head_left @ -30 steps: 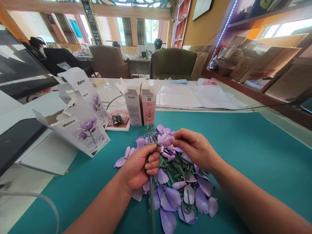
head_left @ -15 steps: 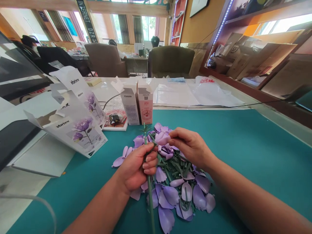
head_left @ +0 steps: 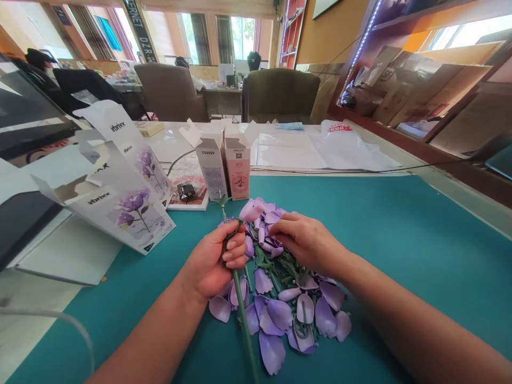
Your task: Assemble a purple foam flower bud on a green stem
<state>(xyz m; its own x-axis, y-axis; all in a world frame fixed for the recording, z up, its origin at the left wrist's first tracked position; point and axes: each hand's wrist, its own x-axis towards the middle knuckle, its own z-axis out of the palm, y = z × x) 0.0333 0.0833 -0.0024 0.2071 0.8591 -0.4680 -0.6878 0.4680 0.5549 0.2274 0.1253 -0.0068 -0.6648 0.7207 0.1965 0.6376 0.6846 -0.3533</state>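
My left hand [head_left: 218, 258] is wrapped round a long green plastic stem [head_left: 241, 304], whose leafy tip points up and away above the fist. Loose purple petals [head_left: 276, 317] and dark green pieces [head_left: 272, 269] lie heaped on the teal mat [head_left: 392, 240]. At the upper right of this heap is my right hand [head_left: 308, 237], fingers bent together among the petals; its fingertips are partly hidden, and whether anything is between them cannot be made out.
Opened white flower boxes [head_left: 132, 213] stand at the left. Behind the heap are two upright cartons, one white [head_left: 214, 168] and one pink [head_left: 239, 170], beside a small tray [head_left: 188, 205]. Chairs and people are farther back.
My left hand has moved left with the stem. My right hand has left the pale petal it was touching and is lower against the heap, fingertips among the petals.
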